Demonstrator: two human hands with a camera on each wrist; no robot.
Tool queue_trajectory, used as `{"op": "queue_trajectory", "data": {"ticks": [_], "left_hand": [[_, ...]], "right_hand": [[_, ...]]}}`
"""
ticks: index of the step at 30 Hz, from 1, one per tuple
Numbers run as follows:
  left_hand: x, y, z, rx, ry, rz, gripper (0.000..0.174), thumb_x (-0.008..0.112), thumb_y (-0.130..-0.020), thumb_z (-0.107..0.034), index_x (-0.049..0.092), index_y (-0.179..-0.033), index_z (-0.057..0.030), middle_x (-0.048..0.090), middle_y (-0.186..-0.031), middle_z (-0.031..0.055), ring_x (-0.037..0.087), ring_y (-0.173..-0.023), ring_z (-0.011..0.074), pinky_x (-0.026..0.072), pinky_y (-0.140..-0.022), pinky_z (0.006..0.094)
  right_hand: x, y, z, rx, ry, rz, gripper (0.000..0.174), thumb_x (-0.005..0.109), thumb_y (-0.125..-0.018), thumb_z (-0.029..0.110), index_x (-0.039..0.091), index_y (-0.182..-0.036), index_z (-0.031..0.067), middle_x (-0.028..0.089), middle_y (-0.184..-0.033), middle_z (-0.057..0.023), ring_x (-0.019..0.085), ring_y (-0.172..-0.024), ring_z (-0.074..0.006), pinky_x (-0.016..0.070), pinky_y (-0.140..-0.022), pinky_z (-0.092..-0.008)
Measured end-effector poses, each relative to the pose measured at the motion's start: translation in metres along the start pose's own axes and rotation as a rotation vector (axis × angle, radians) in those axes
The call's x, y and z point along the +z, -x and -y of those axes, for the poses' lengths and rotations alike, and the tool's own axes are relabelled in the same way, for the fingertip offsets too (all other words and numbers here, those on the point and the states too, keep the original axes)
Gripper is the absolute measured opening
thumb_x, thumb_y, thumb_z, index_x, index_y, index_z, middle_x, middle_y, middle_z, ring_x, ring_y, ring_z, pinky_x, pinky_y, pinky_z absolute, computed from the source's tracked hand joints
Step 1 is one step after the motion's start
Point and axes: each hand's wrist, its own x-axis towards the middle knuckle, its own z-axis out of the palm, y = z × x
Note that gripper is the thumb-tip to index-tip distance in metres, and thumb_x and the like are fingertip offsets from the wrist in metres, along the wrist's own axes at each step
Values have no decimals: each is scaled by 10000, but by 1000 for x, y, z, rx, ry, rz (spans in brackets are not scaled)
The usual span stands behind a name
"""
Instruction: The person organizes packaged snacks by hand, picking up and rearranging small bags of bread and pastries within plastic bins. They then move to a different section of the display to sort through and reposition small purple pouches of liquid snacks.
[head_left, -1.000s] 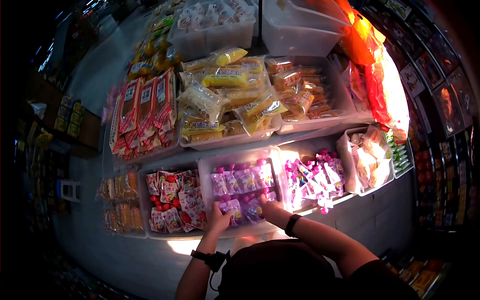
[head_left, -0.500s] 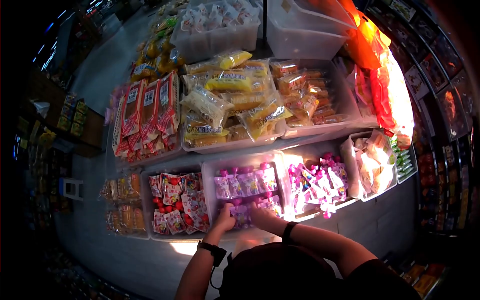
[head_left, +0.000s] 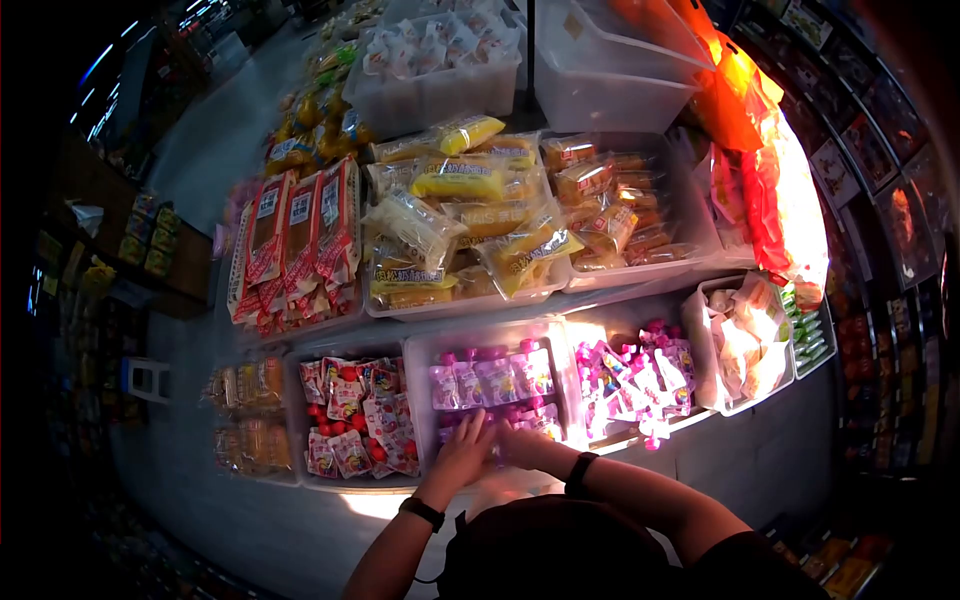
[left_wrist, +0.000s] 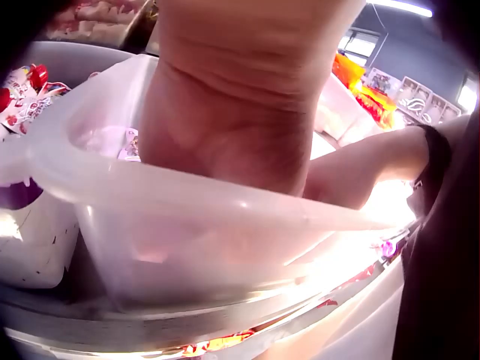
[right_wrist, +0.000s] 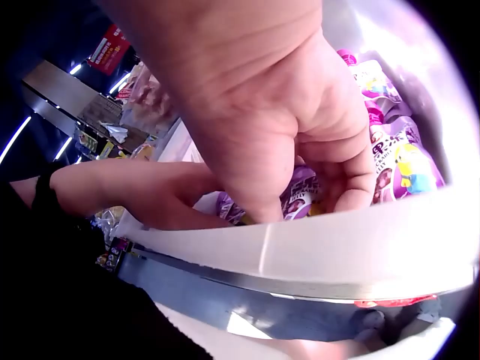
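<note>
Purple spouted jelly pouches (head_left: 490,380) stand in rows in a translucent plastic bin (head_left: 415,375) in front of the person. Both hands reach into its near end, close together. My right hand (right_wrist: 300,112) curls thumb and fingers around a purple pouch (right_wrist: 300,191) just inside the near wall. Beside it, my left hand (head_left: 463,455) lies over the near pouches with its fingers extended. In the left wrist view, the bin's rim (left_wrist: 187,195) hides the left fingers. More pouches (right_wrist: 405,157) with a yellow cartoon figure sit beyond the right fingers.
Left of the bin stands one with red-and-white pouches (head_left: 345,390); on its right lie loose purple pouches (head_left: 640,380). Behind are bins of yellow-wrapped bread (head_left: 460,180) and long red-and-white packs (head_left: 300,220). An orange-red bag (head_left: 765,180) hangs at the back right.
My left hand has moved from the bin's left side toward the right hand, its fingers now extended. The right hand has shifted left and nearer the front wall.
</note>
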Motion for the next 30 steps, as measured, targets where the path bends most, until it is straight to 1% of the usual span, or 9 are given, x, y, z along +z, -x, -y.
{"op": "queue_trajectory", "data": {"ticks": [3,9,12,14,15,20,23,27,30], "left_hand": [[23,-4,2,-150,42,122,805,611,-875,-330,154,-1529,-224,65,-1541,304,258,-1353,527,303,-1109,529],[46,-18,-8,-339,97,153,864,630,-861,-376,112,-1534,-215,77,-1514,358,175,-1352,599,307,-1099,560],[27,-22,-13,-358,78,256,824,590,-892,-346,91,-1536,-226,8,-1537,331,255,-1365,521,319,-1101,518],[2,-19,-8,-309,86,328,860,637,-862,-342,112,-1531,-220,86,-1524,333,326,-1336,499,375,-1059,511],[-4,-14,-4,-289,95,369,877,661,-847,-340,122,-1528,-217,125,-1518,334,362,-1321,488,404,-1038,507],[11,-2,9,-202,44,196,925,781,-746,-320,250,-1489,-174,341,-1389,299,504,-1178,474,485,-929,496],[8,-2,7,-191,40,157,915,804,-721,-318,303,-1468,-150,393,-1334,277,533,-1133,465,499,-899,493],[3,-1,4,-176,43,97,844,796,-727,-267,348,-1437,-181,410,-1341,271,563,-1116,436,519,-875,473],[-18,-1,-5,-226,73,191,823,787,-741,-283,355,-1438,-218,366,-1404,277,560,-1126,447,512,-892,479]], "right_hand": [[2,0,-1,36,-68,31,609,599,-872,225,331,-1320,-89,672,-832,-265,684,-783,-411,546,-646,-499],[5,-3,-3,24,-142,40,694,657,-857,304,329,-1330,-84,665,-963,-287,673,-889,-421,539,-748,-510],[-16,7,7,-1,-119,68,678,639,-861,278,324,-1349,-72,647,-1006,-282,665,-913,-413,541,-770,-500],[-38,18,16,-10,13,121,645,610,-873,242,321,-1364,-62,614,-1096,-289,654,-951,-405,545,-786,-484],[-50,26,20,24,15,12,628,595,-875,222,308,-1366,-46,584,-1134,-299,650,-950,-415,539,-799,-481],[-66,21,4,221,203,-246,553,524,-890,139,334,-1377,-42,451,-1294,-267,598,-1059,-391,549,-821,-422],[-49,16,-8,211,214,-324,603,532,-868,124,283,-1395,-33,503,-1264,-268,628,-963,-405,540,-819,-443],[-27,19,-9,226,222,-278,573,550,-859,120,316,-1346,-72,520,-1242,-266,633,-986,-397,537,-827,-438],[-28,18,-8,223,168,-246,529,561,-856,120,351,-1288,-101,561,-1174,-258,644,-989,-391,541,-816,-426]]}}
